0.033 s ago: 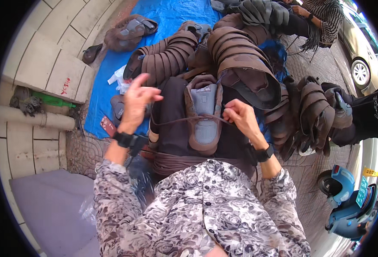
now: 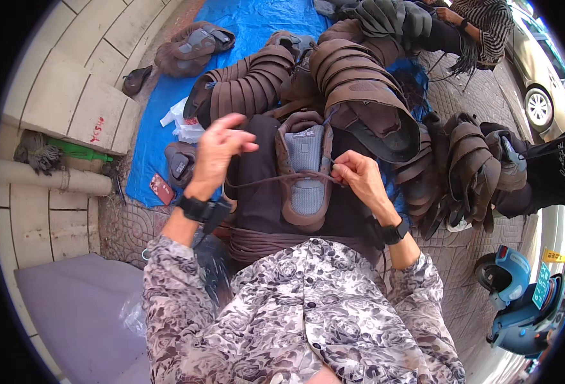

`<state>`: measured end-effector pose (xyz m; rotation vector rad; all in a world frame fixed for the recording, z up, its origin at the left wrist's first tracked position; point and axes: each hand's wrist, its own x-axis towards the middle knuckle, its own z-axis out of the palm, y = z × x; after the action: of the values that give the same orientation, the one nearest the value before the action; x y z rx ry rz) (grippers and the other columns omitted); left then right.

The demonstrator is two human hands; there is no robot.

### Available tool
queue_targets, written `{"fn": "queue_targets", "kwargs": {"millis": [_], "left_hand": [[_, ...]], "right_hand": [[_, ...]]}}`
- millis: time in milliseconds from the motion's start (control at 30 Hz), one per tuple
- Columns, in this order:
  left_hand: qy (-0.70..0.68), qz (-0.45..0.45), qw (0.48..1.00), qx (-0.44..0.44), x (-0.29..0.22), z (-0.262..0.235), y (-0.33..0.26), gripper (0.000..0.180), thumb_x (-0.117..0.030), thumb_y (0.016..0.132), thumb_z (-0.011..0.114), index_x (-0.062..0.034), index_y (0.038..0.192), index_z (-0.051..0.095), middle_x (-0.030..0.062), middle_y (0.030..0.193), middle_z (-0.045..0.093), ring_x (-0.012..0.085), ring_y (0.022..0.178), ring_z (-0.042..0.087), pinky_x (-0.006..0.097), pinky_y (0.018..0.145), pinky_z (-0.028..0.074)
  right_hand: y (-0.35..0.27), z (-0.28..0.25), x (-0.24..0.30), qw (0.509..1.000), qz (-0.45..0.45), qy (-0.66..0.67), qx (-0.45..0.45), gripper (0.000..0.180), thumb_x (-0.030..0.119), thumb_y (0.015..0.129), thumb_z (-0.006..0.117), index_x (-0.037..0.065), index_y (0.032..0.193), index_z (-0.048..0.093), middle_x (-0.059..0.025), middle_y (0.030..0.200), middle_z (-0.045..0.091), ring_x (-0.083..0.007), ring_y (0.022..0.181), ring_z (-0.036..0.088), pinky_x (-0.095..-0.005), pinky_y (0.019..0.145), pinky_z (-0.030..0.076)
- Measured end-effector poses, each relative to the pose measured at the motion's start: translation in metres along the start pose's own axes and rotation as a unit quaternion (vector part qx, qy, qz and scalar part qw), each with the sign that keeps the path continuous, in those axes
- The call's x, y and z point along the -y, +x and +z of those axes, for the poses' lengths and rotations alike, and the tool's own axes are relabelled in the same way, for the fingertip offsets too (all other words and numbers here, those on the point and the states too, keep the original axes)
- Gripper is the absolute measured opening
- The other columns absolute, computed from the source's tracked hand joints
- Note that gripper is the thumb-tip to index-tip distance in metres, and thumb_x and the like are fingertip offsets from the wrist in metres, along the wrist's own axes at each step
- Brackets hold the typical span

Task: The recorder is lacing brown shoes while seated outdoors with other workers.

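Note:
A brown shoe upper point(image 2: 287, 192) with a grey-blue tongue point(image 2: 308, 157) lies over my dark-trousered lap, its rounded toe towards me. A thin brown shoelace point(image 2: 260, 183) crosses it at the middle and bunches over the tongue. My right hand point(image 2: 360, 176) pinches the lace close to the upper's right edge. Left of the upper, my left hand point(image 2: 221, 153) is raised with its forefinger stretched out to the right. The lace's left part bends up to this hand's lower fingers, which seem closed round it. A bundle of brown laces point(image 2: 276, 246) lies across my waist.
Nested stacks of brown shoe uppers point(image 2: 250, 96) rest ahead on a blue tarp point(image 2: 151, 137), with more point(image 2: 474, 157) on the right. A phone point(image 2: 161, 189) lies at left. A person in a striped sleeve point(image 2: 490, 29) works at far right. Blue scooter point(image 2: 525, 320), lower right.
My left hand has shifted right and slightly down, closer to the upper. My right hand has come slightly left along the lace. The upper stays in place.

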<state>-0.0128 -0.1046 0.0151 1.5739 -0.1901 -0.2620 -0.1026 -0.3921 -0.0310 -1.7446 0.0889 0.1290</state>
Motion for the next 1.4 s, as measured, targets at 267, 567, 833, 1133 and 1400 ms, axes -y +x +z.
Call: {"fn": "queue_targets", "kwargs": {"millis": [267, 567, 833, 1133, 1400], "left_hand": [[0.035, -0.062, 0.985, 0.160, 0.007, 0.098, 0.013, 0.015, -0.008, 0.089, 0.055, 0.0041, 0.096, 0.058, 0.0116, 0.087, 0.062, 0.0167, 0.076, 0.065, 0.025, 0.055, 0.054], [0.115, -0.050, 0.977, 0.173, 0.015, 0.107, 0.009, 0.014, -0.007, 0.086, 0.053, 0.0030, 0.090, 0.061, 0.0073, 0.076, 0.064, 0.0123, 0.065, 0.065, 0.023, 0.049, 0.053], [0.108, -0.059, 0.978, 0.169, 0.014, 0.109, 0.006, 0.015, -0.008, 0.086, 0.056, 0.0039, 0.092, 0.062, 0.0070, 0.078, 0.065, 0.0120, 0.066, 0.065, 0.023, 0.050, 0.053], [0.048, -0.075, 0.983, 0.160, 0.019, 0.106, 0.003, 0.016, -0.008, 0.086, 0.056, 0.0051, 0.094, 0.062, 0.0104, 0.082, 0.066, 0.0137, 0.068, 0.066, 0.024, 0.054, 0.055], [0.081, -0.030, 0.996, -0.036, 0.029, 0.063, -0.025, 0.010, -0.008, 0.084, 0.062, -0.0005, 0.087, 0.065, 0.0045, 0.075, 0.064, 0.0099, 0.066, 0.062, 0.022, 0.055, 0.051]], "right_hand": [[-0.007, 0.010, 0.008, 0.999, 0.008, -0.052, 0.006, 0.009, 0.005, 0.084, 0.059, -0.002, 0.085, 0.063, -0.0059, 0.065, 0.061, -0.0096, 0.057, 0.058, -0.0234, 0.052, 0.046], [-0.005, 0.006, 0.006, 0.997, 0.011, -0.069, 0.019, 0.010, 0.008, 0.082, 0.059, -0.001, 0.083, 0.063, -0.0065, 0.063, 0.060, -0.0105, 0.056, 0.058, -0.0250, 0.051, 0.046], [0.007, 0.008, 0.013, 0.996, -0.004, -0.068, 0.060, 0.012, 0.006, 0.081, 0.060, -0.005, 0.078, 0.062, -0.0083, 0.063, 0.061, -0.0103, 0.056, 0.059, -0.0248, 0.050, 0.047], [0.002, 0.007, 0.006, 0.992, 0.066, 0.082, 0.065, 0.010, 0.005, 0.087, 0.059, -0.004, 0.083, 0.058, -0.0048, 0.068, 0.060, -0.0081, 0.061, 0.059, -0.0214, 0.053, 0.051], [0.005, 0.021, 0.045, 0.923, -0.264, -0.277, -0.043, 0.021, 0.002, 0.070, 0.067, 0.001, 0.090, 0.061, -0.0173, 0.110, 0.054, -0.0345, 0.102, 0.053, -0.0374, 0.085, 0.046]]}}
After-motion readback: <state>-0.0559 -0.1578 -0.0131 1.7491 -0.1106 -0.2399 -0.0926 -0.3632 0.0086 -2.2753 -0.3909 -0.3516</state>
